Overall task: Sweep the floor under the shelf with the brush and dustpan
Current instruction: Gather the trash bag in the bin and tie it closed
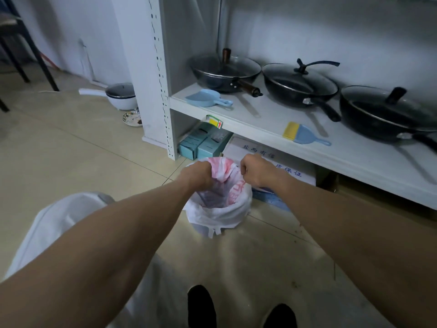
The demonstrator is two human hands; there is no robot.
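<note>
A small blue dustpan (205, 98) lies on the white shelf (267, 129) at its left end. The blue brush with yellow bristles (303, 134) lies further right on the same shelf, near its front edge. On the floor in front of the shelf stands a small bin lined with a white and pink plastic bag (221, 204). My left hand (197, 172) grips the bag's rim on the left. My right hand (256, 170) pinches the rim on the right. Both hands are well below the brush and dustpan.
Three black lidded woks (225, 71) (300, 85) (387, 112) fill the back of the shelf. Teal boxes (203, 144) and a white printed carton (272, 159) sit under the shelf. A white pot (120, 95) and a patterned dish (132, 118) lie left of the upright. Black chair legs (45, 67) stand far left.
</note>
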